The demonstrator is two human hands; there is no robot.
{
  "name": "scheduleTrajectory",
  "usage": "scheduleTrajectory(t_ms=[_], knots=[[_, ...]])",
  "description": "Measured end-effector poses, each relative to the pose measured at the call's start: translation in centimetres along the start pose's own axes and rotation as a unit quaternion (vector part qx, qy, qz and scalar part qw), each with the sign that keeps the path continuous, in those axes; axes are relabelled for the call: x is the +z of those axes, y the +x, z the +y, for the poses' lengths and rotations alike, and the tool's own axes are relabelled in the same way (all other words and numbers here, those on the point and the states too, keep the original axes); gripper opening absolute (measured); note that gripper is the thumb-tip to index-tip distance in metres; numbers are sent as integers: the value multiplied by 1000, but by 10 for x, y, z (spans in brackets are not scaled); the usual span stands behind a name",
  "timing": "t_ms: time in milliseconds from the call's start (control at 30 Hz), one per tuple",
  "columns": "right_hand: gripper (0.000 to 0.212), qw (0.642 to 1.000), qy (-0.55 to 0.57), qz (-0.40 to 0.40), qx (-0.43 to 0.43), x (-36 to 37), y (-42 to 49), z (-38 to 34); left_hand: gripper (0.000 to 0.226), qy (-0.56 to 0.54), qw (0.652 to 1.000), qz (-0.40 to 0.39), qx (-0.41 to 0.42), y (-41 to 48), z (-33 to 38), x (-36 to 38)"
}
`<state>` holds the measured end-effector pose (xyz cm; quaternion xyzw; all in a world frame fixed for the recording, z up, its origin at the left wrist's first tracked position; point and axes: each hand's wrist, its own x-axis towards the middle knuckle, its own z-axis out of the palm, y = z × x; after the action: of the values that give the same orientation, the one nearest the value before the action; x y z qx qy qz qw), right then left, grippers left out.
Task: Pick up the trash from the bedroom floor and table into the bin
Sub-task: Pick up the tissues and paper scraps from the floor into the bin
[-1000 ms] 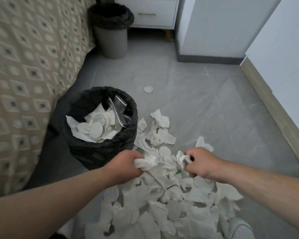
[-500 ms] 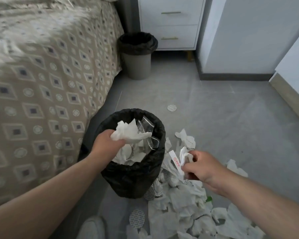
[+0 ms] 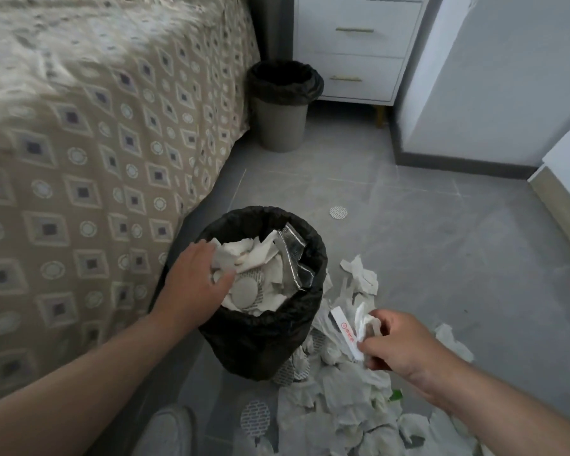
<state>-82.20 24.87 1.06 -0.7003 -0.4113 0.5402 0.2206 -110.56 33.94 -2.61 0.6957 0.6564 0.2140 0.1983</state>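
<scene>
A bin with a black liner (image 3: 264,340) stands on the grey floor beside the bed, holding white paper scraps and a clear wrapper. My left hand (image 3: 195,284) is over its left rim with fingers spread, touching the paper inside and holding nothing. To the right of the bin, my right hand (image 3: 399,347) pinches a wad of white tissue and a white strip with a red mark (image 3: 352,330). A heap of torn white paper and tissue (image 3: 349,406) covers the floor below and right of the bin.
The bed with a patterned beige cover (image 3: 89,166) fills the left. A second lined bin (image 3: 282,106) stands by a white nightstand (image 3: 352,47) at the back. One round pad (image 3: 338,212) lies alone on the floor. A shoe (image 3: 168,432) shows at the bottom edge.
My left hand has let its tissue drop into the bin and opened over it. My right hand has stayed beside the bin with its scraps.
</scene>
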Motion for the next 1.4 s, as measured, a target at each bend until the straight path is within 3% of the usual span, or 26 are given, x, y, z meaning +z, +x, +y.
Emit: scheduleTrajectory(t_ms=[100,167,333,433,533,633,700,800,900,1000,1067,1167,1267,1333,1400], knots=[[14,998,-38,-18,-45,18,2,-30,95,23,995,-100,6,-26,-31,10],[17,995,-59,-22,-81,37,16,-54,103,31,992,-117,19,-34,-46,18],[6,988,-112,-14,-106,93,66,-95,104,29,994,-93,44,-32,-57,27],[13,986,-139,7,-92,115,92,-99,104,36,993,-102,51,-30,-61,28],[6,992,-115,12,-53,124,99,-103,102,38,992,-105,62,-31,-68,27],[36,995,-99,3,-21,123,97,-104,100,36,989,-115,81,-32,-72,24],[60,993,-107,-6,-44,114,88,-103,100,38,989,-115,83,-33,-70,22],[62,981,-155,-14,-111,88,63,-97,94,36,992,-73,92,-44,-54,15],[40,983,-142,-27,-112,43,29,-77,76,35,982,-69,174,-66,-23,7],[19,992,-107,-38,-55,-6,-3,-28,65,74,932,-168,314,-92,9,13],[11,994,-107,-9,-13,-37,-11,15,63,98,892,-257,358,-102,33,28],[9,987,-150,9,60,-66,-13,80,70,140,866,-412,245,-117,46,76],[22,973,-208,-3,98,-85,-2,131,75,120,888,-438,79,-138,50,138],[20,967,-233,-4,104,-96,6,152,78,128,897,-413,86,-143,53,172],[20,968,-227,12,110,-106,13,169,79,186,875,-407,184,-137,60,195]])
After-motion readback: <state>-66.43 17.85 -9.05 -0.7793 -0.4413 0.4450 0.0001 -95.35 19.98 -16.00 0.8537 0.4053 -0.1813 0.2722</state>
